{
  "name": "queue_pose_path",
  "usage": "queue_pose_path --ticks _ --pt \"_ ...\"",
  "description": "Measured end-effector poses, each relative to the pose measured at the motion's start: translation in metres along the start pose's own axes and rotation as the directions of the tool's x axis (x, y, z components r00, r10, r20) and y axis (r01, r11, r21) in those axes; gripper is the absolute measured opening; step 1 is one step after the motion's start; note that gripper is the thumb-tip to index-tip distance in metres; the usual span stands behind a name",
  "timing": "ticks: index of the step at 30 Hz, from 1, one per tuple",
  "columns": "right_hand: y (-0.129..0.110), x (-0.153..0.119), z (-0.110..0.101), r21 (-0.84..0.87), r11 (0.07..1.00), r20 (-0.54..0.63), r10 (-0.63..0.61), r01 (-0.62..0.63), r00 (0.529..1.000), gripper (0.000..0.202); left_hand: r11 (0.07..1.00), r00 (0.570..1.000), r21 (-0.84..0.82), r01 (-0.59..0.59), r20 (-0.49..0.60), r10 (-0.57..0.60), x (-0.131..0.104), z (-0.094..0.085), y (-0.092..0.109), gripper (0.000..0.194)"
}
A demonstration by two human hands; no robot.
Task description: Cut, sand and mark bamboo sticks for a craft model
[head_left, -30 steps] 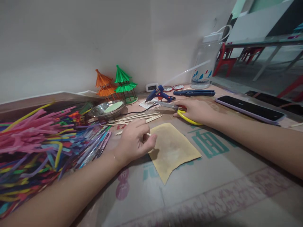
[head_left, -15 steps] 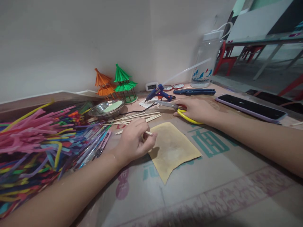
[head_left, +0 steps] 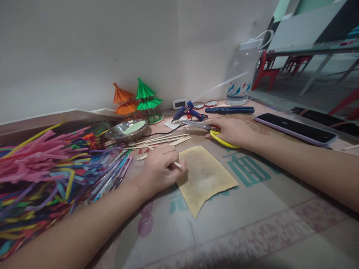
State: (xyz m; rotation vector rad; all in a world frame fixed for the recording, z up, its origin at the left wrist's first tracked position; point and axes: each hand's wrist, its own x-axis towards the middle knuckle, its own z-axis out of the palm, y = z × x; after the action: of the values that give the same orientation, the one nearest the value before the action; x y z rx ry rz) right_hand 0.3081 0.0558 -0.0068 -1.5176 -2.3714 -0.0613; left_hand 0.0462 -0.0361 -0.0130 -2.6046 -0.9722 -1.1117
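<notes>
Between the curled fingers of my left hand [head_left: 164,169] is a short pale wooden stick [head_left: 177,164], its end poking out by the thumb. That hand is at the left edge of a tan sheet of sandpaper [head_left: 206,175] with one ragged side. My right hand [head_left: 228,131] has its fingers around the handles of scissors [head_left: 221,140] with yellow and red grips, the blades pointing left. Several thin wooden sticks [head_left: 159,140] lie behind my left hand. A blue glue gun [head_left: 186,111] rests just beyond the scissor blades.
Colourful pipe cleaners [head_left: 36,160] pile up at the left, beside a metal bowl [head_left: 112,132]. Orange [head_left: 125,99] and green [head_left: 147,99] pagoda models stand by the wall. A bottle [head_left: 241,74], a blue cutter-like tool [head_left: 230,110] and a phone [head_left: 295,129] are at the right.
The stick in my left hand has tilted and its end sits slightly lower, the thumb shifting with it. My right hand remains around the scissor handles.
</notes>
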Motion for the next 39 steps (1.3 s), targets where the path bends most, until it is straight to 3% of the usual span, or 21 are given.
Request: queue_pose_path --ticks 3,8,17,30,39 --pt "0.001 0.0 0.001 -0.006 1.0 -0.011 -0.01 0.01 1.0 0.05 1.0 1.0 0.008 0.027 -0.001 -0.027 0.0 0.0 -0.001 0.039" --pt "0.001 -0.001 0.001 -0.018 1.0 -0.018 -0.003 0.003 1.0 0.052 0.996 0.995 -0.045 0.073 0.074 -0.07 -0.002 -0.007 -0.001 0.023" --pt "0.003 0.0 0.002 -0.006 1.0 -0.021 0.003 -0.003 1.0 0.053 0.99 0.991 -0.073 0.117 0.079 -0.111 -0.003 -0.004 -0.004 0.025" --pt "0.006 0.002 0.005 -0.003 1.0 -0.019 0.002 -0.002 1.0 0.051 0.999 0.998 0.011 -0.053 0.022 0.053 -0.003 -0.003 -0.003 0.031" --pt "0.006 0.002 0.006 -0.006 1.0 -0.023 0.0 0.0 1.0 0.05 0.995 0.997 0.072 -0.076 -0.009 0.076 -0.001 0.004 -0.005 0.034"
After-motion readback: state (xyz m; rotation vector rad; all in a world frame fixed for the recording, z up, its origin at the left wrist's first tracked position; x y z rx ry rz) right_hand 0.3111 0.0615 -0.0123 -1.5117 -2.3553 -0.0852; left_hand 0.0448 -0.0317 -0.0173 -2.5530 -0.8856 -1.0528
